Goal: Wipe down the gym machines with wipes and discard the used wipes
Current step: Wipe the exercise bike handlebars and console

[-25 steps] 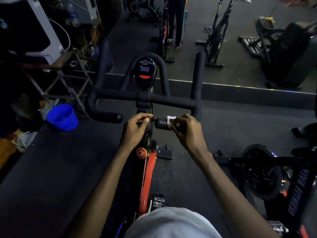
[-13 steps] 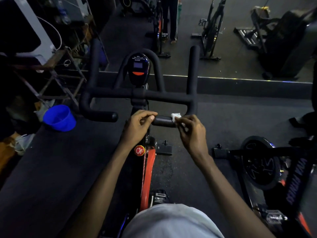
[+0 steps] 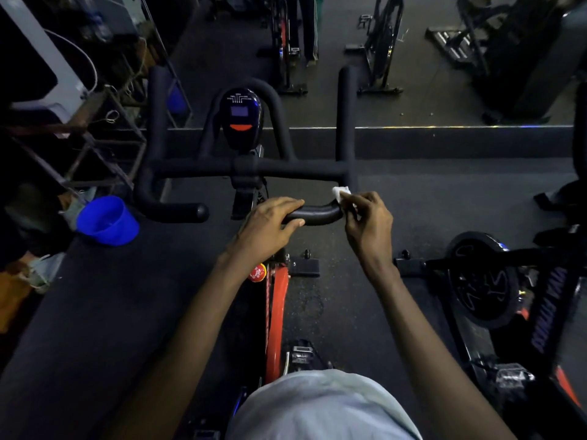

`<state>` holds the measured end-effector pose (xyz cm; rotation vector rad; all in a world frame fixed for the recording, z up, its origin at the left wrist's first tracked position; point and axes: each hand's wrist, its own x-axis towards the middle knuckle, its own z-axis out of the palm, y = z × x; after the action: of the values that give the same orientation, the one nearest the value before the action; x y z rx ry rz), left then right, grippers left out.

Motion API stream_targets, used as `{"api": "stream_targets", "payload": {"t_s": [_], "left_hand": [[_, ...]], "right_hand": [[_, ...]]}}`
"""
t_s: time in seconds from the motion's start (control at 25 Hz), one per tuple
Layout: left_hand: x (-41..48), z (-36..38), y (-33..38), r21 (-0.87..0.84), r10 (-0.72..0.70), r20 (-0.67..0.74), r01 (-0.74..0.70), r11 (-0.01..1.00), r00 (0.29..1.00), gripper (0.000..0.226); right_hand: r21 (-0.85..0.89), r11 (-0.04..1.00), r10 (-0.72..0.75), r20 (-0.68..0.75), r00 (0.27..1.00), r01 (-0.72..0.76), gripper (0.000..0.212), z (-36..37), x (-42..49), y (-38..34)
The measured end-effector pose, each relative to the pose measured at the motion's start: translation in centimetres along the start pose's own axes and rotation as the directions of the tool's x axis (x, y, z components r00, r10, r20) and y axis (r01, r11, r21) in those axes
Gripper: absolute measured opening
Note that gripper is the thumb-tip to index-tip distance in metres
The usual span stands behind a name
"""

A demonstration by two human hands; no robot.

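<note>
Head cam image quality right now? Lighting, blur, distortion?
Head view: dim, underexposed; the black padded handlebar barely separates from the dark floor. Head view: the small white wipe and round blue plastic bucket stand out clearly. Head view: the right hand is sharp, no motion blur; corners stretch, wide-angle.

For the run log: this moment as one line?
phase: wiping | left hand: grips handlebar end | right hand: pinches wipe at handlebar bend | discard: not yet

Hidden and unreadable parts
The right hand [image 3: 370,228] covers most of the wipe [image 3: 340,192]; the left hand [image 3: 270,227] hides the handlebar grip [image 3: 317,214] end (red sticker [image 3: 258,273] lettering unreadable).
</note>
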<state>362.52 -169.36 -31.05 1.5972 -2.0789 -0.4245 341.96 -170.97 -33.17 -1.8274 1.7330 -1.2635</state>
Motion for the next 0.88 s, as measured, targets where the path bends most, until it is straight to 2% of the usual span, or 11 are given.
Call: {"api": "stream_targets", "payload": {"t_s": [0.08, 0.2, 0.4, 0.68, 0.88], "left_hand": [[0.4, 0.2, 0.4, 0.058, 0.025, 0.019, -0.026, 0.998, 1.0, 0.046], [1.1, 0.3, 1.0, 0.11, 0.031, 0.047, -0.036, 0.993, 0.998, 0.046], [1.6, 0.2, 1.7, 0.149, -0.002, 0.092, -0.012, 0.989, 0.996, 0.045], [2.5, 1.6, 2.1, 0.16, 0.046, 0.104, -0.062, 0.985, 0.994, 0.045], [2.8, 1.9, 2.7, 0.149, 0.046, 0.07, -0.056, 0.987, 0.996, 0.04]], "right_hand": [[-0.024, 0.999, -0.027, 0.045, 0.999, 0.028, 0.022, 0.1, -0.6, -0.2], [-0.024, 0.989, -0.139, 0.143, 0.98, 0.144, 0.022, -0.3, -2.2, -0.6], [-0.055, 0.998, -0.006, 0.055, 0.998, 0.01, 0.024, -0.8, 2.4, 0.5], [-0.044, 0.998, -0.039, 0.102, 0.994, 0.043, 0.019, -1.3, 0.2, 1.0], [-0.028, 0.999, 0.023, 0.02, 1.0, -0.022, 0.029, -0.9, 5.0, 1.4]]}}
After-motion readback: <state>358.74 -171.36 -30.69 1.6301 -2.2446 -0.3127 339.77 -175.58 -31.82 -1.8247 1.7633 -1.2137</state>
